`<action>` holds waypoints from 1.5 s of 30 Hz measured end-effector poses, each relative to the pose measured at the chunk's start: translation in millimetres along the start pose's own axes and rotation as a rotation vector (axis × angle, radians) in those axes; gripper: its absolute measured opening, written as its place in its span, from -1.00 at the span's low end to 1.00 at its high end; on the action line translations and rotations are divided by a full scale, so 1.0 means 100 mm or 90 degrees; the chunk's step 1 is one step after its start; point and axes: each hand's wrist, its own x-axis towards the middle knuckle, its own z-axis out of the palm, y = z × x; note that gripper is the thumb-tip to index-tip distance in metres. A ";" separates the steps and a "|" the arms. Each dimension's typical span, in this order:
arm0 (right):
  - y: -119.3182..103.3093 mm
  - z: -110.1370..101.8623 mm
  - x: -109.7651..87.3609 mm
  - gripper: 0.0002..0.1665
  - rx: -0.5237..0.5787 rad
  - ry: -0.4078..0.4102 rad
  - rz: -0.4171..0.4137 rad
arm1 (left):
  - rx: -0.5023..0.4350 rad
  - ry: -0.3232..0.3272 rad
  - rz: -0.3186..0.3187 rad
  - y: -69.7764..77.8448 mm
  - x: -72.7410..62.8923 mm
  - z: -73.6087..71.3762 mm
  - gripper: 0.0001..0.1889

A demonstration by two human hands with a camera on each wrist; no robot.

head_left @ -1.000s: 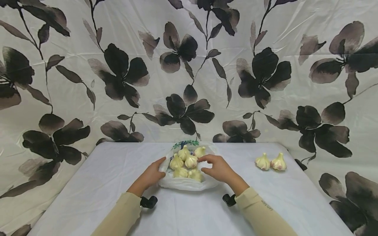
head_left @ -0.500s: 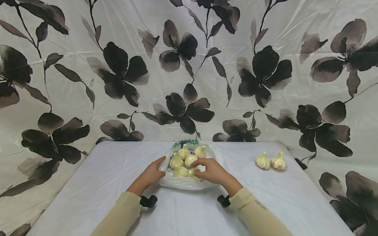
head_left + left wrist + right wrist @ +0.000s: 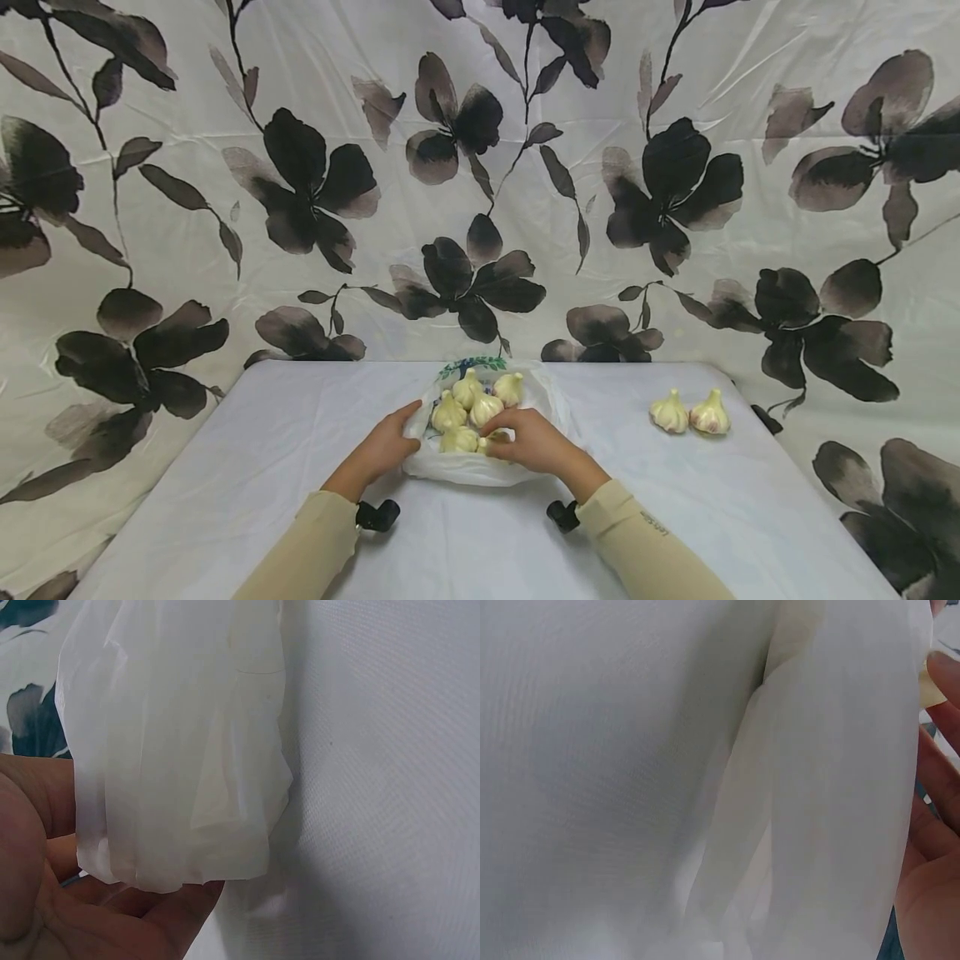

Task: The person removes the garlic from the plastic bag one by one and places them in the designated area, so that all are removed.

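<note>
A white plastic bag (image 3: 468, 469) with a green and blue print lies with its mouth spread, several garlic bulbs (image 3: 485, 409) inside. My left hand (image 3: 382, 443) holds the bag's left rim; in the left wrist view the bag's crinkled side (image 3: 172, 750) hangs over the fingers. Inside the right part of the bag, my right hand (image 3: 536, 442) has its thumb and fingers around the front-right garlic bulb (image 3: 482, 447), mostly covered by the hand. The right wrist view shows only a pale sliver of that bulb (image 3: 930, 690) beside the fingertips.
Two more garlic bulbs (image 3: 670, 412) stand side by side at the right on the white-covered table (image 3: 300, 433). Behind the table's far edge hangs a floral cloth (image 3: 562, 250). A small black camera (image 3: 377, 514) sits at each wrist.
My right hand has moved left and slightly down, from beside the bulbs onto the front-right garlic bulb. The left hand stays at the bag's rim.
</note>
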 end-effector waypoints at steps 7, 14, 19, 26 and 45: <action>-0.03 -0.04 0.01 -0.74 -0.009 -0.001 -0.013 | 0.002 0.000 0.005 0.01 0.02 -0.02 -0.18; 0.02 -0.06 0.02 -0.71 -0.013 0.013 -0.026 | 0.004 0.004 0.001 -0.01 0.06 -0.02 -0.18; 0.03 -0.08 0.02 -0.69 -0.023 0.032 -0.021 | 0.007 0.005 -0.010 0.01 0.04 -0.03 -0.18; 0.05 -0.13 -0.01 -0.67 -0.006 0.062 -0.030 | 0.008 0.011 -0.015 0.02 0.01 -0.02 -0.19; 0.15 -0.48 -0.18 -0.60 -0.021 0.154 -0.010 | 0.007 0.004 -0.011 0.03 -0.02 0.02 -0.19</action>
